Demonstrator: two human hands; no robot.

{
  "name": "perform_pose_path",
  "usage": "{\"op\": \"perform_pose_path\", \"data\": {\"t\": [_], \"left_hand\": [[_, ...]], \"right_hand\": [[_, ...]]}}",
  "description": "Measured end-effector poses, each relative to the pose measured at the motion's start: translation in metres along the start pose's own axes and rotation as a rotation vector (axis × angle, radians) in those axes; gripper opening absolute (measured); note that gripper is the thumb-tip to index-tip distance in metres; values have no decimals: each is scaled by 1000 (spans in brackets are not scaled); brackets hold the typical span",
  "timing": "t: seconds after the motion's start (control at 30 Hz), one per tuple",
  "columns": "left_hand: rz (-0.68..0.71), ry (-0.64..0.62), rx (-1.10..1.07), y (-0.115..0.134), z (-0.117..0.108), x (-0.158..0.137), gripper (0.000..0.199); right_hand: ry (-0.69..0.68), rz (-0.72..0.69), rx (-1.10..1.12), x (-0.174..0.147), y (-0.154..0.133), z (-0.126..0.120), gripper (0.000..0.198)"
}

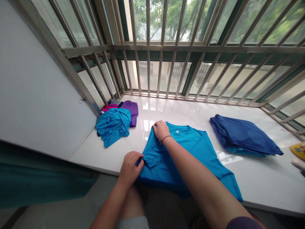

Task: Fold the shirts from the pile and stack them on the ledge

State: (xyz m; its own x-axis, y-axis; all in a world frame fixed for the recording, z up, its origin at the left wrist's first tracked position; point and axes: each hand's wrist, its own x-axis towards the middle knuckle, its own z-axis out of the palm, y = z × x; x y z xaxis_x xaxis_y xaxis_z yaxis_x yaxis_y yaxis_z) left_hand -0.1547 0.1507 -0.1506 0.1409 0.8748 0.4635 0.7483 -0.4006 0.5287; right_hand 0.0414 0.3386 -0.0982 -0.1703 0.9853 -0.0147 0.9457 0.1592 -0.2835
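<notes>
A blue T-shirt (190,144) lies spread on the white ledge, its neckline away from me and its lower part hanging over the front edge. At the shirt's left side, my left hand (131,165) pinches the sleeve edge between thumb and fingers. My right hand (161,129), with a thin bracelet at the wrist, reaches across to the left shoulder near the collar. Its fingers are bent down on the fabric there, and the fingertips are partly hidden. My right forearm covers part of the shirt's middle.
A crumpled heap of clothes, with a blue garment (114,122) and a purple one (131,111), lies at the left. On the right rests a stack of folded dark blue clothes (245,133). Metal window bars (159,73) stand behind the white ledge (166,109). A yellow item (299,150) shows at the right edge.
</notes>
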Motion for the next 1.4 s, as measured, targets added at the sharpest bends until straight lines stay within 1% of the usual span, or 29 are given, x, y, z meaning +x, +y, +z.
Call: {"op": "perform_pose_path", "data": {"t": [0.1,0.2,0.27,0.3,0.37,0.47,0.57,0.63,0.7,0.77,0.83,0.9,0.97,1.1,1.27,1.33,1.4], "left_hand": [[-12,50,100,-2,2,-3,14],[2,31,113,-6,-5,-7,14],[-6,-11,73,-10,-13,-6,15],[-23,-37,47,-12,-18,-4,16],[-91,-92,3,-16,-26,8,21],[-208,-171,-6,-20,-26,44,28],[-272,-268,52,-23,-7,101,31],[-314,-352,113,-22,13,143,36],[-352,-430,170,-21,32,182,41],[-379,-492,202,-21,47,213,40],[-400,-549,206,-21,56,236,30],[-422,-622,207,-23,60,251,21],[-434,-682,212,-24,61,260,21],[-428,-724,235,-22,60,267,25],[-462,-789,219,-22,61,264,37],[-475,-821,219,-24,59,262,36],[-469,-823,234,-24,58,263,32]], "right_hand": [[-4,-38,-47,2,-3,3,32],[6,-90,-102,-1,8,-4,35],[19,-92,-140,-6,30,-17,40],[23,-76,-161,-8,46,-27,42],[17,-14,-202,-13,87,-49,45],[-43,123,-254,-19,160,-83,44],[-183,219,-265,-25,225,-107,39],[-263,236,-246,-29,254,-115,40],[-308,233,-211,-33,272,-117,44],[-321,230,-174,-36,283,-115,47],[-313,233,-149,-38,288,-113,43],[-286,238,-139,-38,292,-110,33],[-249,242,-136,-36,294,-107,27],[-185,245,-132,-34,292,-104,27],[-188,236,-131,-32,287,-102,23],[-185,230,-136,-31,286,-103,22],[-168,226,-143,-29,285,-104,21]]}}
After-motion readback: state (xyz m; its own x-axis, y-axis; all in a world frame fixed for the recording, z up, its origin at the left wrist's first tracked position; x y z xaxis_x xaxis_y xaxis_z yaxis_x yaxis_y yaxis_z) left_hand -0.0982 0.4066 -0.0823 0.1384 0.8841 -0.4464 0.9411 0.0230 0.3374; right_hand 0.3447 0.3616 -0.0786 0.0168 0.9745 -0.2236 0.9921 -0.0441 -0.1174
